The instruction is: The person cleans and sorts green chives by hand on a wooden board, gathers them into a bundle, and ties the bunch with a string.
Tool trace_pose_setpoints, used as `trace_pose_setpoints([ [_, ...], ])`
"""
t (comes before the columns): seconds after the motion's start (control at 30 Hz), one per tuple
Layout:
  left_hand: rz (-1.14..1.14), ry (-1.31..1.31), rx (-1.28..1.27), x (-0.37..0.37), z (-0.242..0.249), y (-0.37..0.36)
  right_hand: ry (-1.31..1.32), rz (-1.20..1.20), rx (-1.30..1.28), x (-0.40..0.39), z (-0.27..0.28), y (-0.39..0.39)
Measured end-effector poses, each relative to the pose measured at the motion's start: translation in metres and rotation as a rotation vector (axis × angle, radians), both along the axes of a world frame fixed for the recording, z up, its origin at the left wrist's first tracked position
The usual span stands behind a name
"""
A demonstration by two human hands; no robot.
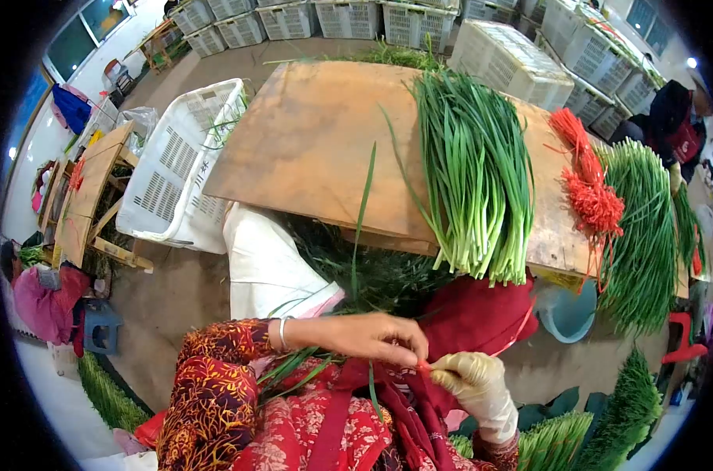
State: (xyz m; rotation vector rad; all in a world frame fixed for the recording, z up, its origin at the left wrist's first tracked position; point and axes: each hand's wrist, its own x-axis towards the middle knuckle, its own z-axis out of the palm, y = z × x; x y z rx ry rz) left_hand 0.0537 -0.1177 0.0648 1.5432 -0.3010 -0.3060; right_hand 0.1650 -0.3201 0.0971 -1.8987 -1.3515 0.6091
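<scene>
My bare left hand (pixel 380 337), with a bracelet at the wrist, is over my lap, its fingers pinched together. Close against it, my right hand (pixel 474 385) in a pale glove pinches a small red thing (pixel 424 366) between the two hands, too small to make out fully. Beyond them a pile of green stalks (pixel 478 173) lies on the wooden board (pixel 317 141), pale ends toward me. Red ties (pixel 592 188) lie right of the pile, beside another green bundle (pixel 635 228). Loose green leaves (pixel 294 373) rest on my lap.
A white crate (pixel 176 165) stands left of the board, and stacked crates (pixel 513 63) behind it. A blue-grey bucket (pixel 567 310) is under the board's right part. People sit at far left (pixel 50 298) and upper right (pixel 674 118). Green bundles (pixel 557 443) lie at lower right.
</scene>
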Motion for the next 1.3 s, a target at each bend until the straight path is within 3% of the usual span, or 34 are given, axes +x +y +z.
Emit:
trace_pose_setpoints([
  [0.07,0.131,0.041,0.283,0.004,-0.014,0.011,0.187,-0.084,-0.079,0.009,-0.009,-0.006],
  [0.13,0.098,-0.233,0.794,0.005,-0.065,0.030,0.372,-0.212,-0.006,0.014,-0.030,-0.013],
  [0.2,0.006,-0.320,1.207,-0.007,-0.124,0.064,0.284,-0.275,-0.045,0.025,-0.030,-0.014],
  [0.27,-0.040,-0.049,1.147,-0.037,-0.187,0.110,0.365,-0.450,0.054,0.037,-0.013,-0.008],
  [0.33,0.151,0.001,0.825,-0.064,-0.257,0.150,0.455,-0.640,0.276,0.060,-0.012,-0.013],
  [0.4,-0.071,0.630,1.180,-0.037,-0.195,0.131,0.369,-0.786,0.334,0.091,0.001,-0.008],
  [0.43,-0.248,0.652,1.364,-0.018,-0.149,0.111,0.317,-0.791,0.274,0.110,0.005,-0.008],
  [0.47,-0.134,0.200,1.571,-0.030,-0.158,0.101,0.232,-0.827,0.193,0.134,-0.001,-0.009],
  [0.5,-0.041,0.044,1.466,-0.022,-0.127,0.089,0.235,-0.832,0.264,0.149,-0.006,0.003],
  [0.57,0.243,0.000,0.978,0.001,-0.047,0.066,0.279,-0.798,0.306,0.177,-0.021,0.024],
  [0.63,0.524,-0.010,0.767,0.023,-0.008,0.058,0.360,-0.747,0.282,0.207,-0.045,0.042],
  [0.67,0.682,-0.134,0.545,0.034,-0.012,0.060,0.368,-0.719,0.293,0.220,-0.058,0.050],
  [0.7,0.769,-0.023,0.255,0.048,-0.008,0.060,0.303,-0.726,0.236,0.230,-0.069,0.056],
  [0.77,0.921,0.162,0.064,0.076,-0.009,0.058,0.175,-0.707,0.205,0.232,-0.071,0.077],
  [0.87,1.032,0.096,-0.157,0.114,-0.025,0.050,0.574,-0.672,0.463,0.201,-0.052,0.103],
  [0.9,1.066,0.117,-0.279,0.125,-0.022,0.046,0.651,-0.692,0.556,0.195,-0.058,0.109],
  [0.93,1.089,0.140,-0.404,0.135,-0.020,0.041,0.626,-0.633,0.492,0.196,-0.059,0.111],
  [1.13,1.007,-0.127,-0.502,0.156,-0.044,0.026,0.694,-0.703,0.545,0.176,-0.070,0.116],
  [1.27,0.997,0.079,-0.516,0.126,-0.039,0.023,0.778,-0.660,0.518,0.156,-0.082,0.106],
  [1.3,1.030,0.116,-0.480,0.112,-0.027,0.018,0.433,-0.649,0.420,0.155,-0.085,0.100],
])
